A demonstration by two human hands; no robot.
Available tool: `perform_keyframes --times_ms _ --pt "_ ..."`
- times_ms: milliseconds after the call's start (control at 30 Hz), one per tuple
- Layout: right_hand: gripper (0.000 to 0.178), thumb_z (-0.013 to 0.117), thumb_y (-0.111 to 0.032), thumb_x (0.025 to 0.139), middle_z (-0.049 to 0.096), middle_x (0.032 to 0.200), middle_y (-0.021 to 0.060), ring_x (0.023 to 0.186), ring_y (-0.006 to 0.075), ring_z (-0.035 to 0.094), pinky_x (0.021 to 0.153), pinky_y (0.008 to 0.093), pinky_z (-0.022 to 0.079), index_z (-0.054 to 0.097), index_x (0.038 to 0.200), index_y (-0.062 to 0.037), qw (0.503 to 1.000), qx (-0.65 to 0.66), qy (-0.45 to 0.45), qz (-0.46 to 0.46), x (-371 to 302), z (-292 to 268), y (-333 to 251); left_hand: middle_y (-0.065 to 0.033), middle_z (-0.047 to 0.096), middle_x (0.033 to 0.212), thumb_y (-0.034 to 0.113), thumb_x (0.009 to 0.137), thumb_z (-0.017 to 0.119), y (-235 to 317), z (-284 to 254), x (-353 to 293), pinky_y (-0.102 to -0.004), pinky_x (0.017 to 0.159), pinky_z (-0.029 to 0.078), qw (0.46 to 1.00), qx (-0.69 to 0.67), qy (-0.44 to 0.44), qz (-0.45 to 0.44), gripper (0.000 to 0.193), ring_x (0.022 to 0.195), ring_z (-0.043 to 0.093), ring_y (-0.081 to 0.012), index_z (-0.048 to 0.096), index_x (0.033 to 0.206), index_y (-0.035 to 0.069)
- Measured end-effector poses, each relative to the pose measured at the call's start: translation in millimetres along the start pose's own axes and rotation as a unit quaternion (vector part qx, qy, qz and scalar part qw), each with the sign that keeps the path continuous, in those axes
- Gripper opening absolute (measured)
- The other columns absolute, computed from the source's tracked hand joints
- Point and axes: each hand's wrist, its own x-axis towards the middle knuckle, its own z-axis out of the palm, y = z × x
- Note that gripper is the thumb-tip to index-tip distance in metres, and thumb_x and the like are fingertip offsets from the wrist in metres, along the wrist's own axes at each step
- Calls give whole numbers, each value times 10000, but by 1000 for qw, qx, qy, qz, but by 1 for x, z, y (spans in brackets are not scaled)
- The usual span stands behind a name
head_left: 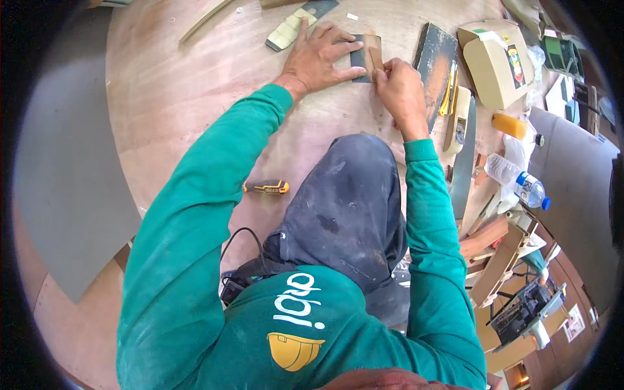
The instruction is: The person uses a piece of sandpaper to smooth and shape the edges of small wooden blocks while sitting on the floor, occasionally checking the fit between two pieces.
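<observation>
My left hand (318,57) lies spread on the wooden work surface, fingers apart. Its index fingertip and thumb touch a small flat dark piece (357,60). Against that piece is a thin brown strip that looks like wood (373,53). At the strip's near right edge my right hand (400,91) is closed in a pinch; what sits between its fingertips is too small to make out. Just beyond my left hand is a pale yellow ribbed block (290,30). A long dark board with a worn brown face (437,62) lies to the right of my right hand.
Yellow cutter-like tools (447,94) and a pale wooden hand plane (459,122) lie right of my right wrist. Farther right are a cardboard box (491,71), an orange bottle (509,125) and a clear water bottle (513,177). An orange-and-black handle (268,187) lies beside my left forearm.
</observation>
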Motion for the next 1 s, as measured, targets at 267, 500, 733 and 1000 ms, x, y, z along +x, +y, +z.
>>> perform_keyframes --times_ms 267,500,733,1000 --pt "299 688 -275 1008 718 1117 267 1015 479 713 897 544 573 717 1046 21 995 17 92 -26 20 16 -9 62 655 1357 638 843 795 2 0 3 -719 1268 203 1000 -3 1 3 588 1426 500 -258 771 1316 289" --pt "221 649 -216 1033 677 1079 250 987 477 684 856 566 547 685 1028 2 987 53 142 -62 15 45 3 64 637 1356 691 861 738 -5 4 1 -737 1275 179 1000 10 9 10 593 1428 488 -260 761 1324 322" --pt "188 618 -180 1042 666 1058 249 962 486 671 842 563 550 687 1019 -7 982 53 149 -99 5 45 7 79 661 1351 691 841 761 -3 5 -1 -739 1270 181 1000 23 11 11 593 1423 501 -257 779 1299 314" --pt "248 629 -224 1036 672 1066 251 986 487 678 859 558 551 686 964 6 991 62 106 -52 -17 42 9 78 669 1353 677 840 777 -5 1 0 -735 1271 172 1000 18 3 5 590 1423 510 -254 781 1301 308"
